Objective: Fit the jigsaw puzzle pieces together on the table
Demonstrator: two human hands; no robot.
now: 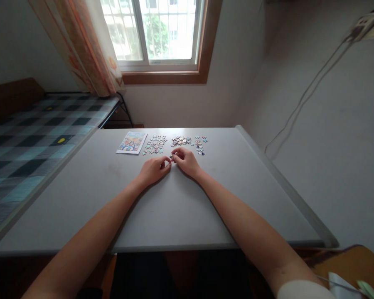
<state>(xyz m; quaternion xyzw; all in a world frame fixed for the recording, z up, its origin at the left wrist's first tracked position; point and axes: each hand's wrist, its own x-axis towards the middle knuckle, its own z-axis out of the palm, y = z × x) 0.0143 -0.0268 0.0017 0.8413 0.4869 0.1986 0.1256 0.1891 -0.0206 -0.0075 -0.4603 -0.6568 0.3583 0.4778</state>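
Observation:
My left hand [156, 169] rests on the table with its thumb and forefinger closed near each other; anything between them is too small to make out. Close against it, my right hand [187, 161] pinches a small jigsaw puzzle piece [171, 156], right at the left fingertips. Just beyond my right hand lies a heap of loose puzzle pieces [182, 141]. To its left, more pieces [156, 144] are spread in loose rows, and a short column of pieces [199, 146] lies to its right. A printed picture sheet [132, 143] lies flat at the far left.
The pale table [180, 207] has a raised edge on its right, beside the wall. A bed with a checked cover [65, 120] stands at the left. Behind the table is a window [168, 37] with a curtain [84, 45]. A cable [296, 110] hangs down the right wall.

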